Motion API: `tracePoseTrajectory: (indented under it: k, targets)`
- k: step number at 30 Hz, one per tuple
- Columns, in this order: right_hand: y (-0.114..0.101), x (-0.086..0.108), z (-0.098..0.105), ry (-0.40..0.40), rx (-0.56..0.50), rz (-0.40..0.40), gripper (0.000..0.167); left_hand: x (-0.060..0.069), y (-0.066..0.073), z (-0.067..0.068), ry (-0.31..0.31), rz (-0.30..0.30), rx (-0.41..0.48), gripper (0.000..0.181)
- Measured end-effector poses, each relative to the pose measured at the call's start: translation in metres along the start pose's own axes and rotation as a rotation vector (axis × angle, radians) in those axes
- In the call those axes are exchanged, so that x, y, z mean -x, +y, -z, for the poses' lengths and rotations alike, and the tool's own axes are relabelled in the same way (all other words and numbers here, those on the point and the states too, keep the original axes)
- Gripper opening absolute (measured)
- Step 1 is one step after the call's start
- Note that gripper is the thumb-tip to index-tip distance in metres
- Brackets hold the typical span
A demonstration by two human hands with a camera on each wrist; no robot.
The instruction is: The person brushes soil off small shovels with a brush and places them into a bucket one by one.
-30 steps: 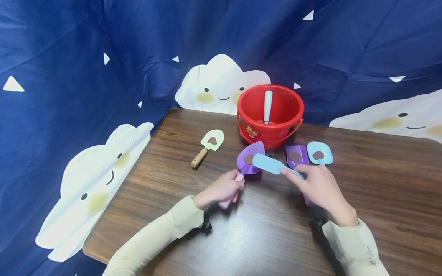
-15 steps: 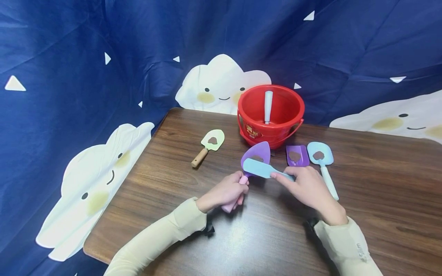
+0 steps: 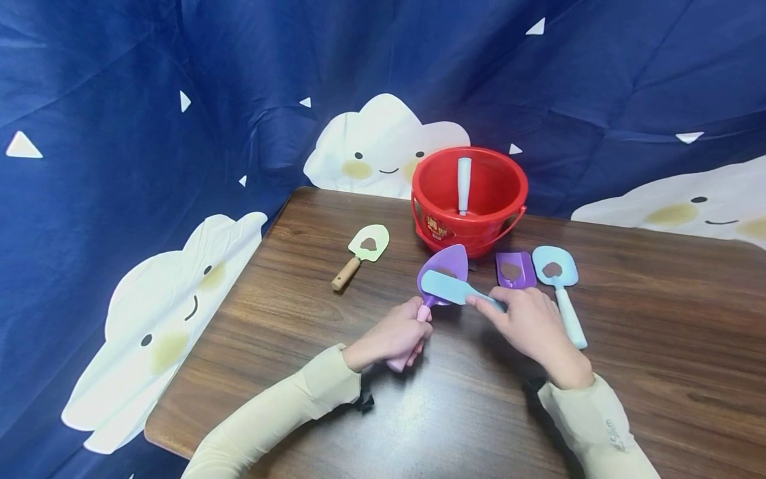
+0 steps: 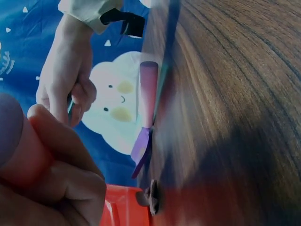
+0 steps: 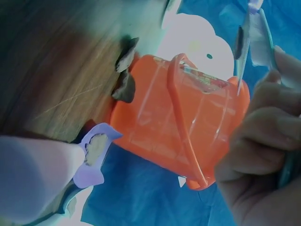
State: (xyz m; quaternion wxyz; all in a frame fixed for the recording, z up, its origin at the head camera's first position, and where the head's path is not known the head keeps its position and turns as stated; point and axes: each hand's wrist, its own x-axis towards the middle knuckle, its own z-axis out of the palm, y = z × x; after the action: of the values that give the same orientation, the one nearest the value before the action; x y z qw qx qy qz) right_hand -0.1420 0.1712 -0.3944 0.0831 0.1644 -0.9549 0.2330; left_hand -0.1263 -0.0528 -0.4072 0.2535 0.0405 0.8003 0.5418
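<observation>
My left hand (image 3: 396, 336) grips the pink handle of a purple toy shovel (image 3: 456, 255), holding it above the table with a brown patch partly visible on its pointed blade. The right hand (image 3: 534, 327) holds a light blue toy shovel (image 3: 445, 287) by its handle. This flat blue blade lies across the purple one and covers much of the patch; whether the two touch I cannot tell. In the left wrist view, curled fingers (image 4: 70, 181) wrap the pink handle. The right wrist view has the right hand's fingers (image 5: 263, 136) curled, with both blades at the upper right.
Behind the hands stands a red bucket (image 3: 469, 233) with a pale blue handle (image 3: 464, 185) upright inside. A green wooden-handled shovel (image 3: 369, 241) lies left. Right of the bucket lie a square purple shovel (image 3: 524, 265) and a light blue shovel (image 3: 557, 259), both brown-patched. Dark flakes (image 5: 125, 89) lie beside the bucket.
My right hand has moved left, bringing the blue blade farther over the purple shovel. The left hand and its shovel have shifted slightly right. The other light blue shovel's handle has come into sight.
</observation>
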Motion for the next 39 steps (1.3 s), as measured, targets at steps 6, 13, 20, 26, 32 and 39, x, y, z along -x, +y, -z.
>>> tracePoseTrajectory:
  k: [6,13,20,26,32,39]
  targets:
    - [0.001,0.0,-0.004,0.123,0.067,0.034,0.034,-0.001,-0.001,-0.002,0.008,-0.008,-0.028,0.011]
    - [0.008,0.0,-0.013,0.323,0.099,0.136,0.037,0.0,0.004,-0.002,-0.02,0.015,0.063,0.014]
    - [0.012,-0.002,-0.016,0.366,0.063,0.126,0.046,0.0,0.005,-0.003,-0.034,0.022,0.087,0.013]
    - [0.012,-0.003,-0.015,0.344,-0.042,0.076,0.04,0.0,0.006,-0.002,-0.02,0.006,0.065,0.013]
    - [0.005,-0.002,-0.008,0.206,-0.102,0.007,0.033,-0.001,0.007,0.001,0.017,-0.015,-0.003,0.024]
    - [-0.006,0.004,-0.004,0.058,-0.099,-0.005,0.034,0.001,0.008,0.002,0.051,-0.029,-0.053,0.031]
